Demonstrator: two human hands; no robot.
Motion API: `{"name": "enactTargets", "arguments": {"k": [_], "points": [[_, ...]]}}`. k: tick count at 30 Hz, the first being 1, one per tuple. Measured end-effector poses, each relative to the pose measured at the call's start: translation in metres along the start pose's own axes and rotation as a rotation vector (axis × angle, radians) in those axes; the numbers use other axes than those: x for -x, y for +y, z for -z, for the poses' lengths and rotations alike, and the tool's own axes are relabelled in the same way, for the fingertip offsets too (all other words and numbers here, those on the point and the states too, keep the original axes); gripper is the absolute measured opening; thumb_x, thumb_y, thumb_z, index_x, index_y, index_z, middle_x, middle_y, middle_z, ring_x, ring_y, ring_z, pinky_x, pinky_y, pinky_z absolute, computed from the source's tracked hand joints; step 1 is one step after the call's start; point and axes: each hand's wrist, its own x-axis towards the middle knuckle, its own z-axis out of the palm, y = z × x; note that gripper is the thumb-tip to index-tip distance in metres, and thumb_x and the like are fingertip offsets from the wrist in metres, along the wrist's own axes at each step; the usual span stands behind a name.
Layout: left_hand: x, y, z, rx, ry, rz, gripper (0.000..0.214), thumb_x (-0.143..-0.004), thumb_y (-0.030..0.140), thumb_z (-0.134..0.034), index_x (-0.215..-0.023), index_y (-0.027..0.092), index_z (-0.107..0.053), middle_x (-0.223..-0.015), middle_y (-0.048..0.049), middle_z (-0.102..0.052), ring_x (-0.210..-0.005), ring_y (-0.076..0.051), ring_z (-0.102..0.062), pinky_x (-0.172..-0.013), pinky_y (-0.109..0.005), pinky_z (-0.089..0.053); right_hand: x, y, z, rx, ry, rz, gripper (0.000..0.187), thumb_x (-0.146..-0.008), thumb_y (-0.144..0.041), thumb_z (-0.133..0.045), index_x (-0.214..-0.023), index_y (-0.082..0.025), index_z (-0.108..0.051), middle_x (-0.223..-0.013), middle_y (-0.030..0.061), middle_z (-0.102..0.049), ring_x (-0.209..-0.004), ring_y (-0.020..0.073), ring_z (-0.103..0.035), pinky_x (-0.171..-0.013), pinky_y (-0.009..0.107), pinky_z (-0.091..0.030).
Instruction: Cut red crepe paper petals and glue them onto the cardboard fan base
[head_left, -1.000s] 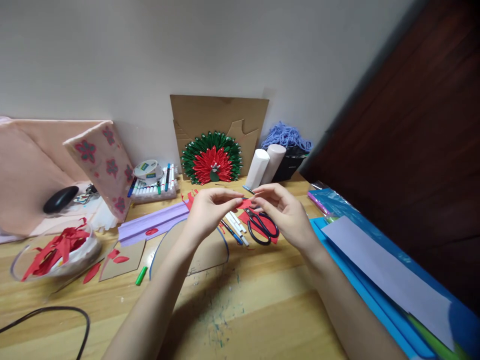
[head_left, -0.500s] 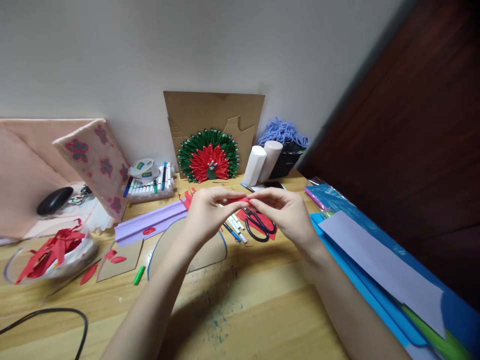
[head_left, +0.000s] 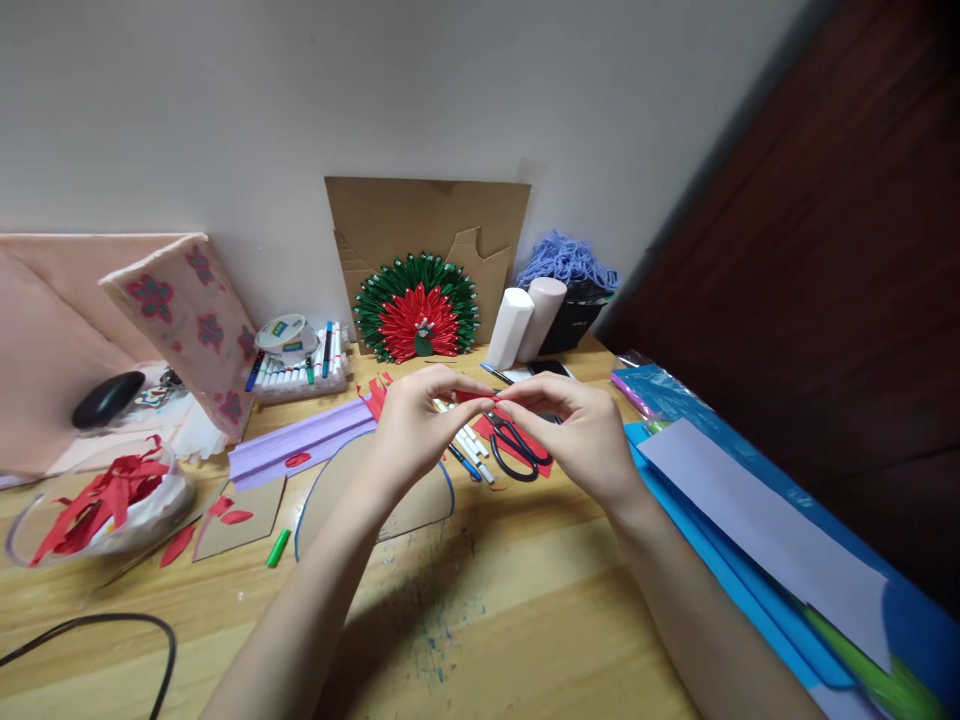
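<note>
My left hand (head_left: pixel 420 425) and my right hand (head_left: pixel 574 425) meet above the table, thumbs and fingertips pinched on a small piece of red paper (head_left: pixel 480 395). Most of that piece is hidden by my fingers. Just beneath my right hand lie black-handled scissors (head_left: pixel 517 452), resting on a larger red sheet (head_left: pixel 546 462). White and blue markers (head_left: pixel 469 450) lie between my hands on the table. Under my left forearm is a rounded cardboard piece (head_left: pixel 412 505) with a blue edge.
A bowl of red strips (head_left: pixel 112 500) stands left, near a cardboard scrap with red petals (head_left: pixel 236 518), a green marker cap (head_left: pixel 278 548) and folded purple paper (head_left: pixel 300 440). A red-green fan-shaped craft (head_left: pixel 420 310) leans on cardboard behind. Blue folders (head_left: pixel 720 540) lie right.
Both hands stay together in nearly the same place, still pinching the red paper. My fingers have shifted slightly, and the view has tilted a little.
</note>
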Motion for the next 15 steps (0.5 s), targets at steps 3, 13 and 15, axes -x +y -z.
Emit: {"name": "enactTargets", "arguments": {"k": [3, 13, 15], "points": [[0.0004, -0.0009, -0.0007, -0.001, -0.003, -0.017, 0.006, -0.076, 0.021, -0.067, -0.08, 0.018, -0.071, -0.08, -0.003, -0.071, -0.077, -0.014, -0.063, -0.071, -0.025, -0.047, 0.0004, 0.0002, 0.0005, 0.03, -0.006, 0.011, 0.004, -0.078, -0.021, -0.066, -0.08, -0.019, -0.068, -0.078, 0.001, -0.068, -0.07, 0.0139, -0.066, -0.066, 0.024, -0.053], [0.0004, -0.0021, -0.0005, 0.002, -0.059, -0.092, 0.009, -0.079, 0.018, -0.063, -0.086, 0.017, -0.068, -0.083, -0.0022, -0.071, -0.078, -0.013, -0.064, -0.073, -0.024, -0.048, -0.0006, -0.0045, 0.0014, 0.141, -0.021, 0.1, 0.003, -0.077, -0.015, -0.062, -0.075, -0.018, -0.062, -0.073, -0.0004, -0.063, -0.067, 0.0125, -0.061, -0.064, 0.024, -0.051], [0.0008, -0.0011, -0.0004, 0.009, -0.076, -0.108, 0.008, -0.08, 0.017, -0.062, -0.085, 0.017, -0.068, -0.083, -0.0019, -0.071, -0.077, -0.012, -0.064, -0.072, -0.024, -0.049, -0.0006, -0.0044, 0.0015, 0.142, -0.021, 0.101, 0.003, -0.076, -0.015, -0.062, -0.075, -0.018, -0.061, -0.073, -0.0005, -0.062, -0.066, 0.0123, -0.061, -0.064, 0.024, -0.051]]}}
